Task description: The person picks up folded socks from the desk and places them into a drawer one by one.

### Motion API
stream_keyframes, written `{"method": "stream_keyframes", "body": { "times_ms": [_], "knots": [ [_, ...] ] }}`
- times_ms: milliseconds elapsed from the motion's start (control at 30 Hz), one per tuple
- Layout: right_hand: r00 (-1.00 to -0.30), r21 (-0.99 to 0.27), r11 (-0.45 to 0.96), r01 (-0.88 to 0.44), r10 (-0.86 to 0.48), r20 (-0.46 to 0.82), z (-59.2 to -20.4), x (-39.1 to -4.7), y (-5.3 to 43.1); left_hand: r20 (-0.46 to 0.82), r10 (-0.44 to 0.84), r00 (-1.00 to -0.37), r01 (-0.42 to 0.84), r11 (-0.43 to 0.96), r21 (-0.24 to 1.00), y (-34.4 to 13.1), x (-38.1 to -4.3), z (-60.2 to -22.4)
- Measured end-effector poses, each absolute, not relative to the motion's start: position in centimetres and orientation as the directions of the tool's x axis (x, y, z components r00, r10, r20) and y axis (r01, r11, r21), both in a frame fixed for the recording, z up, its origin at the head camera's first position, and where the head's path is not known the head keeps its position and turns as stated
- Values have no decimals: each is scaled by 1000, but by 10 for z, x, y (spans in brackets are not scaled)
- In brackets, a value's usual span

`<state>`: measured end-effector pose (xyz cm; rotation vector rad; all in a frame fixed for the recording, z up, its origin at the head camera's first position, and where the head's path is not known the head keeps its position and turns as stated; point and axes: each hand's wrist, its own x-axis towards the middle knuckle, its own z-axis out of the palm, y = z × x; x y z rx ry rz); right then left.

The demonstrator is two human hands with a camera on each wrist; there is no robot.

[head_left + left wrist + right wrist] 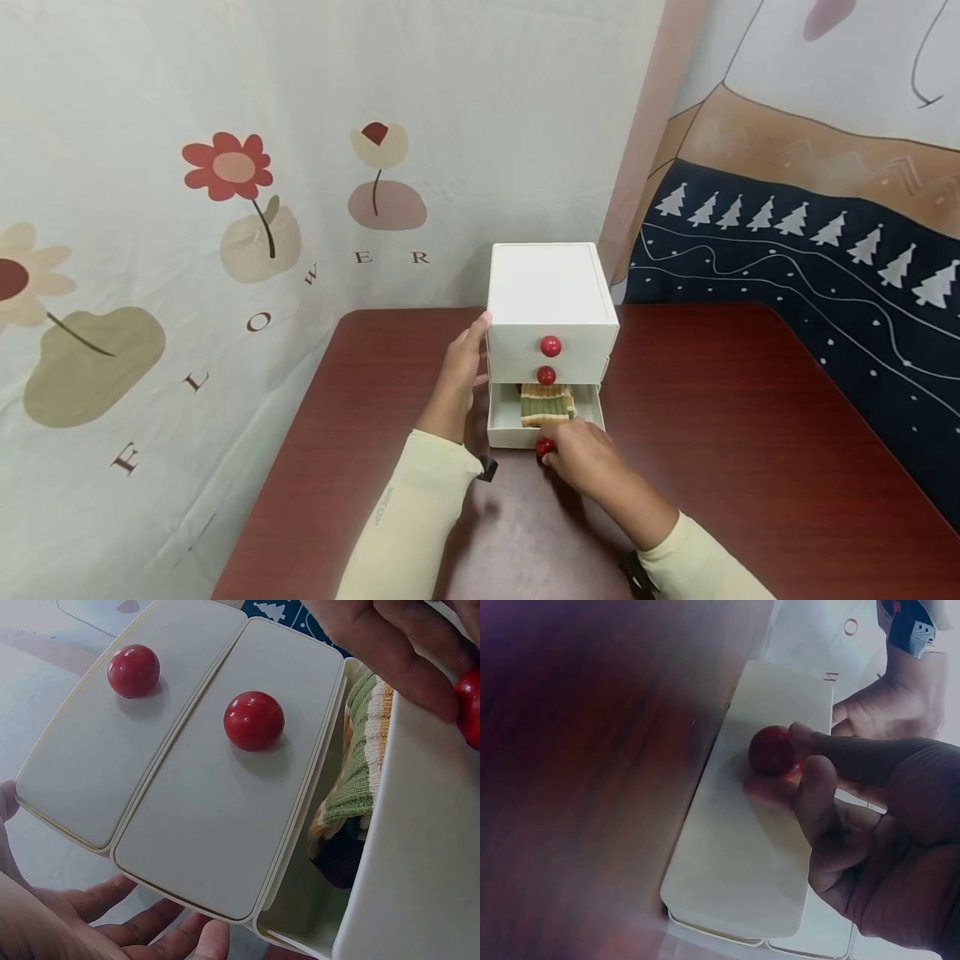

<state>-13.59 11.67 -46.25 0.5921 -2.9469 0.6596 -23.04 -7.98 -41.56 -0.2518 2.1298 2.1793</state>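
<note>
A white drawer box (551,283) with red ball knobs stands on the table, its bottom drawer (506,438) pulled out. My right hand (588,457) pinches that drawer's red knob (771,751) between thumb and fingers. Against the box's left side rests my left hand (460,367), fingers spread along it in the left wrist view. Inside the pulled-out drawer lies a knitted cloth item (364,757) with green, white and orange stripes, a dark part below it. The upper knob (551,346) and middle knob (547,376) sit on drawers that are pushed in.
The reddish-brown table (720,433) extends to both sides of the box. Behind it hangs a pale cloth (465,125) printed with flowers and letters. At the right is a dark cloth (787,258) with white trees.
</note>
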Motion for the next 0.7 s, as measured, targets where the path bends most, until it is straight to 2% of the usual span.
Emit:
{"method": "stream_keyframes", "body": {
  "times_ms": [133,500,700],
  "knots": [
    [-909,-375,829,-416,-372,188,-465,-137,116,-182,-52,-982,-181,-23,983,-80,-230,-414],
    [-914,-289,868,-405,-373,160,-463,-139,114,-202,-75,-976,-201,-25,979,-80,-230,-413],
    [-904,-258,869,-423,-383,192,-465,-143,115,-194,-66,-979,-192,-32,981,-80,-230,-415]
  ]
}}
